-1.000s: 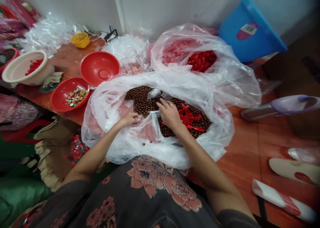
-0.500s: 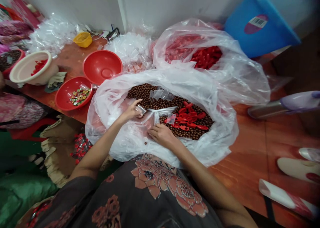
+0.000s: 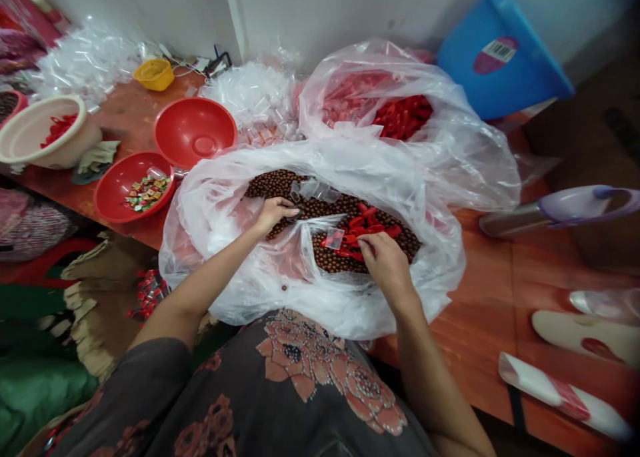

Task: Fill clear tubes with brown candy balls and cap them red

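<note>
A white plastic bag [image 3: 210, 210] lies open before me, filled with small brown balls [image 3: 340, 262]. My left hand [image 3: 275, 215] is over the left part of the balls, fingers pinched on a small clear plastic tube that they mostly hide. My right hand [image 3: 387, 260] reaches into the heap of red plastic pieces [image 3: 357, 229] on the balls; thumb and fingertips close on one red piece. These pieces look like small scoops with a loop end. Several empty clear tubes [image 3: 315, 190] lie at the back of the balls, and another clear tube [image 3: 334, 238] rests by the red heap.
Behind stands a clear bag of red pieces [image 3: 405, 117], beside a blue bucket [image 3: 500, 57]. To the left are a red bowl [image 3: 195, 127], another red bowl [image 3: 107, 193] with small wrapped pieces, and a cream bowl [image 3: 70, 147]. A bottle [image 3: 515, 223] lies right.
My right hand has moved right from the bag's middle fold onto the red pieces. My left hand has shifted slightly right, its pointing finger now bent down with the tube. The view has shifted a little.
</note>
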### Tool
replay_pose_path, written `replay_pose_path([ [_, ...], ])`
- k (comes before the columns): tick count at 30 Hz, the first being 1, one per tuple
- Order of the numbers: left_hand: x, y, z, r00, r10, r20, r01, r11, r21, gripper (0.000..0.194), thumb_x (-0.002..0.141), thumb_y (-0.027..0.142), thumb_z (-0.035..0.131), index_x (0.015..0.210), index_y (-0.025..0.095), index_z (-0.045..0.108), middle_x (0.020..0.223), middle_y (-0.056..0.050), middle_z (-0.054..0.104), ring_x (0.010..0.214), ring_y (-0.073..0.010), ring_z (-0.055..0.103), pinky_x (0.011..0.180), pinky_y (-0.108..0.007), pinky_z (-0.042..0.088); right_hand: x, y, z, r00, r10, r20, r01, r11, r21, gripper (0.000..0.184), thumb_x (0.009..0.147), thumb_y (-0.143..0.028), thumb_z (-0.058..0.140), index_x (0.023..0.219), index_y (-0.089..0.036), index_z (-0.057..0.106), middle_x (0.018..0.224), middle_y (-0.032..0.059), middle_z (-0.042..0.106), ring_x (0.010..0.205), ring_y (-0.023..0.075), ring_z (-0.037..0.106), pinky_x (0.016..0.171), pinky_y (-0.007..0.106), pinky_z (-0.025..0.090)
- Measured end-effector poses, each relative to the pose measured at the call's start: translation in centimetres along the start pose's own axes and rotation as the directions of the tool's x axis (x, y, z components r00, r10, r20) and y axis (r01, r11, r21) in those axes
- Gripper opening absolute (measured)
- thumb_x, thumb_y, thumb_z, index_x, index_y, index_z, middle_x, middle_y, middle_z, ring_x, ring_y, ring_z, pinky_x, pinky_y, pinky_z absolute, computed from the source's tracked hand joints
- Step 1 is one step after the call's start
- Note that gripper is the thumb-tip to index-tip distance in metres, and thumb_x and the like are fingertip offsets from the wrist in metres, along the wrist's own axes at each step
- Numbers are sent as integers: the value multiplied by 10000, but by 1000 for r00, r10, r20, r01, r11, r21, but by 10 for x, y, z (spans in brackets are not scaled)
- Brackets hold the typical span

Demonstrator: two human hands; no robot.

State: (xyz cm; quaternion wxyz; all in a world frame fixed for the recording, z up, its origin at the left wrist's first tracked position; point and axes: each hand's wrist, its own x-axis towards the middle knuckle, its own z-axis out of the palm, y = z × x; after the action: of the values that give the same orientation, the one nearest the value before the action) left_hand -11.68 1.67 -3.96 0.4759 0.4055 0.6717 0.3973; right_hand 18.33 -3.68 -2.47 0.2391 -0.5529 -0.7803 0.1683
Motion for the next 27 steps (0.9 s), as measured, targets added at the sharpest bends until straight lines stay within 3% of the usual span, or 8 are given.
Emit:
replay_pose_path([
  [7,5,6,23,980,-42,193,64,992,-105,333,613,206,833,893,101,686,748,-29,693,622,-128,621,592,-250,499,-7,10,-9,991,115,65,-115,993,-2,295,933,-255,444,1029,-169,709,992,124,685,941,259,629,895,395,493],
  [11,3,11,31,973,-96,209,138,970,-199,380,588,121,829,930,106,664,766,-9,690,615,-111,623,611,-243,508,-2,11,-5,991,121,51,-119,992,-43,332,926,-225,448,1160,-157,673,1081,133,667,995,265,627,923,402,492],
  [15,-3,16,31,966,-132,222,195,937,-290,394,569,91,829,910,127,633,754,9,672,637,-106,636,632,-234,509,6,8,4,993,88,74,-74,982,-174,381,921,-271,498,1272,-197,627,1088,128,616,972,279,615,854,403,507],
  [18,-10,18,29,969,-126,213,194,921,-338,397,556,103,851,872,131,613,760,12,668,634,-88,624,642,-222,499,10,8,11,992,64,107,-39,976,-216,346,906,-266,530,1228,-227,651,1047,109,598,933,267,605,819,380,502],
  [22,-24,24,20,967,-126,221,206,897,-391,416,552,114,872,869,131,605,773,15,664,652,-76,626,676,-219,515,11,12,15,997,37,68,-23,980,-197,281,899,-254,534,1141,-234,676,960,83,574,878,249,575,800,371,488],
  [27,-51,33,8,934,-102,341,283,794,-538,435,592,99,845,963,152,626,873,-13,697,775,-141,683,728,-311,584,9,15,12,999,-5,42,15,967,-254,159,891,-280,572,975,-212,688,975,108,571,917,272,523,815,388,466],
])
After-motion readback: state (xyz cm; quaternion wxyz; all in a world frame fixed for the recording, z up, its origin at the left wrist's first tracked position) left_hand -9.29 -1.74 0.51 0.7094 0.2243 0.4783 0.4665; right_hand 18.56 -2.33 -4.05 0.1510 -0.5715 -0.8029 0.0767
